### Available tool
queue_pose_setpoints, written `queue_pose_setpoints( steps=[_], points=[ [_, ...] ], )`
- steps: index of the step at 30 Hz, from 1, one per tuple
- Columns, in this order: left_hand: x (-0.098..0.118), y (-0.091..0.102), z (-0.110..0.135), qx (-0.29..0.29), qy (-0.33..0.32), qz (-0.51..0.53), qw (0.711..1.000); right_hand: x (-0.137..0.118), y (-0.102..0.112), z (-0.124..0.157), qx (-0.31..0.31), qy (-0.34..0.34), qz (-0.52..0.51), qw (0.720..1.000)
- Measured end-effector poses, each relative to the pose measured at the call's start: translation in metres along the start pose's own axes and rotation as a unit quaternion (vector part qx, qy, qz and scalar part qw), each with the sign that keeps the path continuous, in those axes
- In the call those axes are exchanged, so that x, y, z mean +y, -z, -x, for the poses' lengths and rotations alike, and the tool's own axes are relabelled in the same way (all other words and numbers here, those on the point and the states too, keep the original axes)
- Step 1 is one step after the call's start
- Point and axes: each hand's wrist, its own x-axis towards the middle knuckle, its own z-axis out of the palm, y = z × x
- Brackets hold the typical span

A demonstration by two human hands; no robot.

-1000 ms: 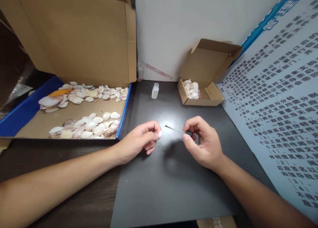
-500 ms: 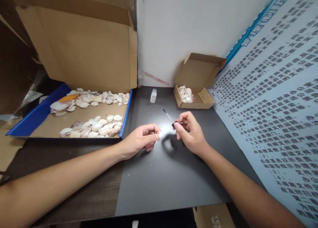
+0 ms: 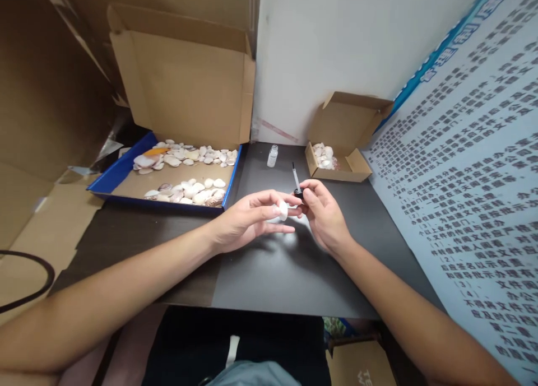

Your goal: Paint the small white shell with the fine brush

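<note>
While the left hand (image 3: pixel 247 221) pinches a small white shell (image 3: pixel 282 210) between thumb and fingertips just above the dark counter (image 3: pixel 286 274), the right hand (image 3: pixel 321 212) holds a small brush (image 3: pixel 296 182) by its black cap, the thin stem pointing up and away from the shell. Both grips are closed: the left around the shell, the right around the brush cap, and the two hands sit nearly touching at the fingertips. Beyond the right grip, toward the wall, stands a small clear bottle (image 3: pixel 272 155), open and well apart from the hands. Farther right of it a small cardboard box (image 3: pixel 357 170) holds a little heap of shells. Off to the left of the left grip, a blue-edged tray (image 3: pixel 113 176) carries two loose rows of shells (image 3: pixel 189 191), backed by a big cardboard box (image 3: pixel 185 89). A printed board (image 3: pixel 462 178) leans along the right side of the counter. By the look of it, coating the shell goes best with the shell held by its edges so that its face stays bare, the brush tip turned down to meet it, and the strokes kept light, with the wrists resting low for steadiness. Whether the bristles carry any liquid cannot be told from this view.
</note>
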Motion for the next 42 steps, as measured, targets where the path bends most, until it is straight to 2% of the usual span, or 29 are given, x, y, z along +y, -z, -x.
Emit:
queue_pose_setpoints(
  steps=[5,10,17,26,32,36,39,42],
  points=[
    [-0.003,0.002,-0.003,0.035,-0.049,-0.008,0.998,0.005,-0.005,0.005,-0.015,-0.021,-0.017,1.0],
    [-0.005,0.005,0.0,0.038,-0.065,-0.023,0.997,0.005,-0.003,0.006,-0.043,-0.008,-0.005,0.999],
    [-0.003,0.007,0.003,0.03,-0.064,-0.056,0.996,-0.005,0.003,0.007,-0.074,-0.005,0.019,0.997],
    [0.001,0.011,0.005,0.047,-0.033,-0.124,0.991,-0.012,0.01,0.007,-0.062,0.025,0.086,0.994],
    [-0.004,0.009,0.003,0.051,-0.005,0.001,0.999,-0.01,0.006,0.009,-0.038,-0.019,0.005,0.999],
    [-0.009,0.006,0.004,0.026,0.027,0.092,0.995,-0.008,-0.003,0.011,-0.033,-0.091,-0.065,0.993],
    [-0.011,0.004,0.004,0.043,0.01,0.117,0.992,-0.007,-0.009,0.014,-0.024,-0.138,-0.092,0.986],
    [-0.012,0.002,0.004,0.054,-0.004,0.133,0.99,-0.004,-0.013,0.016,-0.014,-0.145,-0.098,0.984]
  ],
)
